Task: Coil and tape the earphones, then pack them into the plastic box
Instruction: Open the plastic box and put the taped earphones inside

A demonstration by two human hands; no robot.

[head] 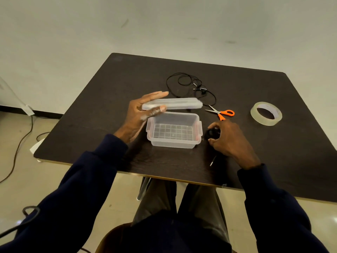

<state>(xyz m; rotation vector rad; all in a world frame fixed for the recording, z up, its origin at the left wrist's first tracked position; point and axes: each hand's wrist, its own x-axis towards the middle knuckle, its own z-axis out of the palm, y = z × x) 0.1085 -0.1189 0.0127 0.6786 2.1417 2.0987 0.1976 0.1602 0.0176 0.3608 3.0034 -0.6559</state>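
Observation:
A clear plastic box (197, 131) stands open and empty near the front middle of the dark table. My left hand (140, 115) grips its clear lid (180, 103) by the left end, holding it just above the box's far rim. My right hand (228, 138) rests to the right of the box, closed on a coiled black earphone bundle (211, 133); a plug end (212, 162) sticks out below the hand. A second pair of black earphones (189, 84) lies loose and uncoiled behind the box.
Orange-handled scissors (221, 113) lie right of the lid. A roll of clear tape (266, 113) sits further right. The table's front edge (164, 177) runs just above my lap. Cables trail on the floor at left.

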